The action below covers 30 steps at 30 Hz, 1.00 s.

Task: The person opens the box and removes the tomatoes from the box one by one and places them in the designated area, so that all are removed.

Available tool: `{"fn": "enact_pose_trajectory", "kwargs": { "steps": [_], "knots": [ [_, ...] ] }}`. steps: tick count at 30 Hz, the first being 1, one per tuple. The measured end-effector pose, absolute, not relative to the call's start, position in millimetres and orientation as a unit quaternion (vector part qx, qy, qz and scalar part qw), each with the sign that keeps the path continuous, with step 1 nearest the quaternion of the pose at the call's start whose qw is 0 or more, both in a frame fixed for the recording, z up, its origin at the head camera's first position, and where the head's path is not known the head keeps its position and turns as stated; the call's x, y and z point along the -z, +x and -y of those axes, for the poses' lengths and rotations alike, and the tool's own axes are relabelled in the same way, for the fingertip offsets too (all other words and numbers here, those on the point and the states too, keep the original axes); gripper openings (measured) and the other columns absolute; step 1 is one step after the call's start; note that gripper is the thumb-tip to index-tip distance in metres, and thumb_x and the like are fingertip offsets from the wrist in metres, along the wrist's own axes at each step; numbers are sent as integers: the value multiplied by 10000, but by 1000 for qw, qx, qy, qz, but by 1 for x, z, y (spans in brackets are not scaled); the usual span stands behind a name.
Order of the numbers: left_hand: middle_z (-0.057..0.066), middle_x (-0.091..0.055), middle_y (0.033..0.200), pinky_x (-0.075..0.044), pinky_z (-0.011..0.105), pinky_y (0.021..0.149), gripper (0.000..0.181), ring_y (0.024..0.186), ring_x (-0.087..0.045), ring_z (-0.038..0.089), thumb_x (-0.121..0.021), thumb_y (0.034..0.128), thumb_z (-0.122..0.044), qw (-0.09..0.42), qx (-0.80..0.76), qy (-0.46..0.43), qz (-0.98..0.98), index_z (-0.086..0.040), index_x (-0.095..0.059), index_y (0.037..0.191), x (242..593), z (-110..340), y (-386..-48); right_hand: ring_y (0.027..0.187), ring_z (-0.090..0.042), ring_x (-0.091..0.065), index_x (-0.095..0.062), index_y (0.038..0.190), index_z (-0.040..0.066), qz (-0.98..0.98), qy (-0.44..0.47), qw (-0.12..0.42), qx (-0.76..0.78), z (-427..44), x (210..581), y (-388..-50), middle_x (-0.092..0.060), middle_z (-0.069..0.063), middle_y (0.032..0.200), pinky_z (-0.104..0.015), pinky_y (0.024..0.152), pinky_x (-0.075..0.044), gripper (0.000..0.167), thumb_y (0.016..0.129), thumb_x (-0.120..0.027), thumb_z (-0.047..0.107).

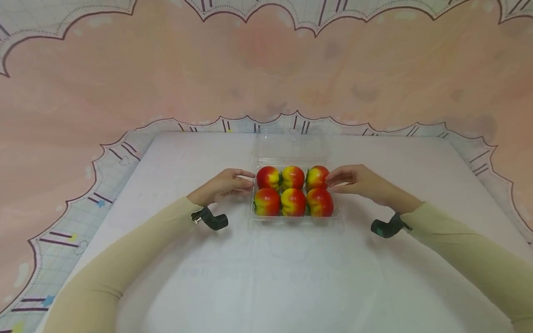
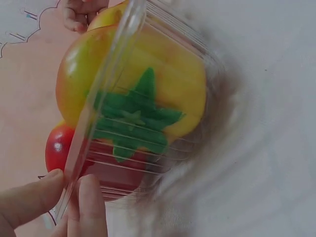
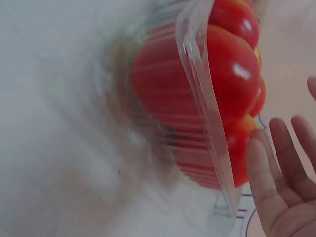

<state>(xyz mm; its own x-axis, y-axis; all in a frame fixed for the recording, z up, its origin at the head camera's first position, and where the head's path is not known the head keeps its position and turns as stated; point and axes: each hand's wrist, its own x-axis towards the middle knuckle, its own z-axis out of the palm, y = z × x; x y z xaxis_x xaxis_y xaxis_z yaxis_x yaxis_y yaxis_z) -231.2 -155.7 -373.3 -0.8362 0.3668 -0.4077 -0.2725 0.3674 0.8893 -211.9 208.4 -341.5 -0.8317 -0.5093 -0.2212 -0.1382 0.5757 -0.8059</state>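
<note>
A clear plastic clamshell container [image 1: 294, 220] sits on the white table, its lid [image 1: 291, 147] folded back at the far side. Several glossy red-and-yellow fruits [image 1: 293, 202] fill it in two rows. One fruit [image 2: 190, 89] shows a green star-shaped calyx through the wall. At the container's left end, my left hand [image 1: 222, 184] pinches the rim between thumb and fingers, as the left wrist view shows. My right hand [image 1: 360, 182] is at the opposite end beside the fruits; in the right wrist view its fingers [image 3: 286, 150] are extended and grip nothing.
White cloth covers the table [image 1: 266, 286]. Behind it hangs a peach backdrop [image 1: 266, 69] with a scalloped, patterned border. Each wrist carries a dark strapped-on camera, the left camera [image 1: 214, 219] and the right camera [image 1: 387, 226].
</note>
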Motion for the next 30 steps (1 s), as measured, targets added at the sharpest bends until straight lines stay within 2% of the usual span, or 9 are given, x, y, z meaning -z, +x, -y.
{"fn": "enact_pose_trajectory", "kwargs": {
  "steps": [4, 7, 20, 30],
  "knots": [
    [120, -620, 1120, -556, 211, 836, 439, 818, -617, 81, -537, 942, -83, 285, -580, 21, -763, 39, -439, 1352, 375, 155, -231, 1177, -302, -558, -582, 1219, 61, -865, -188, 217, 411, -204, 344, -210, -599, -148, 1255, -388, 964, -512, 374, 874, -659, 183],
    [41, -632, 1006, -560, 206, 823, 438, 808, -625, 74, -527, 946, -77, 286, -587, 20, -757, 47, -427, 1355, 375, 154, -232, 1174, -302, -551, -591, 1203, 60, -868, -193, 212, 405, -201, 347, -209, -600, -143, 1247, -396, 958, -518, 377, 859, -677, 188],
    [-39, -653, 851, -572, 208, 767, 462, 753, -647, 73, -565, 923, -60, 286, -598, -17, -749, -9, -431, 1362, 379, 151, -236, 1138, -322, -552, -586, 1220, 19, -874, -198, 212, 389, -192, 350, -209, -586, -181, 1248, -372, 917, -544, 400, 850, -683, 137],
    [-24, -634, 830, -572, 193, 727, 449, 722, -648, 75, -563, 923, -51, 285, -602, -36, -745, -12, -435, 1351, 381, 150, -236, 1080, -284, -558, -596, 1228, 44, -887, -185, 210, 366, -189, 352, -207, -585, -168, 1236, -337, 871, -565, 445, 821, -722, 172]
  ]
}}
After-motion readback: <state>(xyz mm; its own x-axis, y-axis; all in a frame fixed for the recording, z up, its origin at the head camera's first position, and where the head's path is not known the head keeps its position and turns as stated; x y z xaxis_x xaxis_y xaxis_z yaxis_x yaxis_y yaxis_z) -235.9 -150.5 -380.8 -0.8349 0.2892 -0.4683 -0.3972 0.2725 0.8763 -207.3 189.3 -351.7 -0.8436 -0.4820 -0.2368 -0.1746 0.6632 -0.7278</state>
